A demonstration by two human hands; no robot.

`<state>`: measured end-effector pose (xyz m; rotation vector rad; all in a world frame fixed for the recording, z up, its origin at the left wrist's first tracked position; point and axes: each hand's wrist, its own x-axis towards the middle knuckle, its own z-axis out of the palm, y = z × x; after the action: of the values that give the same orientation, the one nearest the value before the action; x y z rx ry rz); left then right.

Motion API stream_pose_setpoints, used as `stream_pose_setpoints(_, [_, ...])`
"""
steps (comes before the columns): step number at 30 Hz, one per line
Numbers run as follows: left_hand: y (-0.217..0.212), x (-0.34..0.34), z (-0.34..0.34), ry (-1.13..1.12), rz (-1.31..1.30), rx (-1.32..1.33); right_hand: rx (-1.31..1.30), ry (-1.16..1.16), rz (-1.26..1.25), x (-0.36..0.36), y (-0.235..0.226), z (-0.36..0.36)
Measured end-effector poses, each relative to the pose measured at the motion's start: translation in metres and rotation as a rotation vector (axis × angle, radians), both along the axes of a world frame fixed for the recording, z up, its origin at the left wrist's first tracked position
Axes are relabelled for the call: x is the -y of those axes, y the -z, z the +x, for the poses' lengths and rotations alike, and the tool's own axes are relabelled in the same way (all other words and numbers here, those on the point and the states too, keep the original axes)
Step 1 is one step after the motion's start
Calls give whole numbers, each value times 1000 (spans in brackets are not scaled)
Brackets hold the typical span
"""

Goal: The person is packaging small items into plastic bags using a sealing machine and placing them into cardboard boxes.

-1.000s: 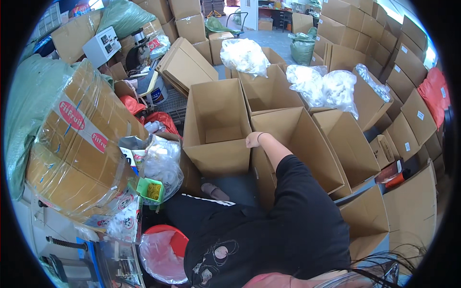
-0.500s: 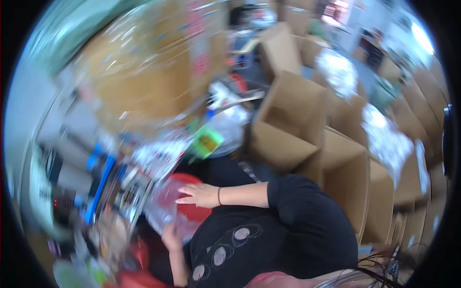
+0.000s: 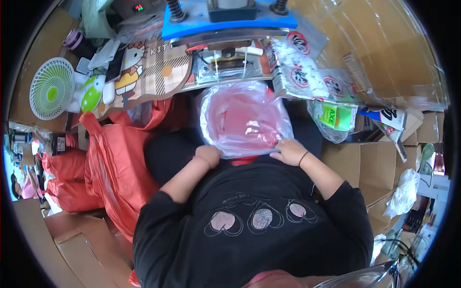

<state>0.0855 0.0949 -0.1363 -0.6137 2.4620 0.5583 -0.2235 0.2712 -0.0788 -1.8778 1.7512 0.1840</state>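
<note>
The left hand [image 3: 208, 156] is clenching the clear liner [image 3: 209, 122] at the near-left rim of the red basin [image 3: 244, 161], and the right hand [image 3: 290, 151] is grasping it at the near-right rim. The liner is covering the basin's inside and draping over its rim. Beyond the basin, a blue-plated press [image 3: 230, 25] is standing over the surface [image 3: 168, 79]. Left of the basin, a red bag [image 3: 122, 168] is slumping; beyond and farther left, a white-and-green fan [image 3: 53, 89] is resting. Right of the basin, cardboard boxes [image 3: 374, 165] are standing.
</note>
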Motion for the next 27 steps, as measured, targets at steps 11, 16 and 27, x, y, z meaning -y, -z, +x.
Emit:
stream_pose_setpoints(11, [-108, 13, -4, 133, -249, -945, 415, 171, -437, 66, -26, 51])
stream_pose_setpoints(16, [-151, 11, -17, 201, -286, -1132, 571, 82, -310, 102, -28, 69])
stream_pose_setpoints(27, [-93, 15, 35, -1027, 699, -1071, 1777, 1090, -128, 80, -8, -7])
